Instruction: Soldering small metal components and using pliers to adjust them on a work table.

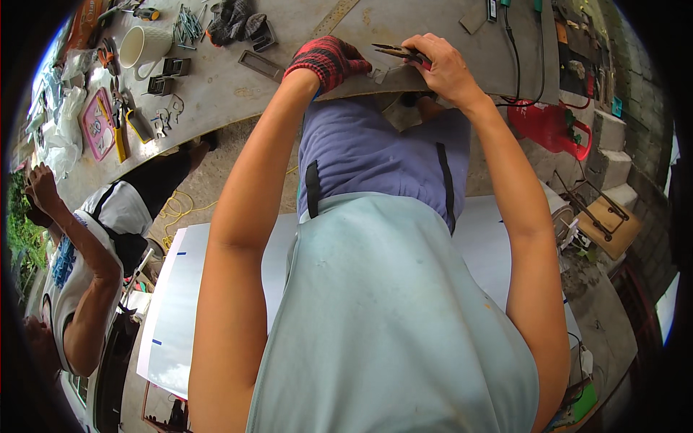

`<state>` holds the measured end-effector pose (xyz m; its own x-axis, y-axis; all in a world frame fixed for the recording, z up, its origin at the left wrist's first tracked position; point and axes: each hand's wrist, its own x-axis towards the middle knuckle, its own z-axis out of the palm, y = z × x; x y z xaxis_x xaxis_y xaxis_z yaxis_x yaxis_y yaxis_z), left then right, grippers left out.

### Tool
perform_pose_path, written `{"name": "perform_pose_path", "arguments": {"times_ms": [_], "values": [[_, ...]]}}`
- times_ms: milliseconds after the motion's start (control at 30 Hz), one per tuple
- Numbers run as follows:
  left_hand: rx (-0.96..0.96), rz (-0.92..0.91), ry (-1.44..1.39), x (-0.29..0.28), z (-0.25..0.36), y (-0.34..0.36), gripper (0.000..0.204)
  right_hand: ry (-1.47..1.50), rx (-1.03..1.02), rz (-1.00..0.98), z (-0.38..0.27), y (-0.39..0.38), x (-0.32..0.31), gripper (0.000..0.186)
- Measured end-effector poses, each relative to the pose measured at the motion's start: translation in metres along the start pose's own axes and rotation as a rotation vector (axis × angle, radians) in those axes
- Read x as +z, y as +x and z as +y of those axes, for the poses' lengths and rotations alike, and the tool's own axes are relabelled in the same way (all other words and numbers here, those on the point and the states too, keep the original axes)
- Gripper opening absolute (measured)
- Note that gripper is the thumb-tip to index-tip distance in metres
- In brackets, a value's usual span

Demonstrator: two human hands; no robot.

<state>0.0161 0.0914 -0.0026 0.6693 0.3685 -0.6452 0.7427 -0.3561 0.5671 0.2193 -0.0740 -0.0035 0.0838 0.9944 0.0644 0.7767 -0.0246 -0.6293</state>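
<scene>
My left hand, in a red and black striped knit glove, is at the near edge of the grey metal table. Its fingers are closed, and a small bent metal piece shows at the fingertips. Just to the right, my bare right hand is wrapped round the red handles of long-nose pliers. The dark jaws of the pliers point left, toward the glove, apart from the metal piece. Beyond the glove lies a rectangular metal frame piece.
A white mug, loose nails, dark gloves and a pink tray sit at the left of the table. Black cables hang at the right. Another person works at left. A red container stands below.
</scene>
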Motion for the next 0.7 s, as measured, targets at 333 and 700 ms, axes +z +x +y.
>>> {"name": "perform_pose_path", "arguments": {"times_ms": [333,700], "values": [[-0.005,0.004,0.003,-0.0009,0.0011,-0.0008,0.039,-0.014,-0.02,0.004,-0.0012,0.0011,-0.0014,0.035],[-0.003,0.022,0.0,0.0017,0.0006,-0.0012,0.044,-0.022,0.007,-0.013,0.0006,-0.0005,-0.0027,0.036]]}}
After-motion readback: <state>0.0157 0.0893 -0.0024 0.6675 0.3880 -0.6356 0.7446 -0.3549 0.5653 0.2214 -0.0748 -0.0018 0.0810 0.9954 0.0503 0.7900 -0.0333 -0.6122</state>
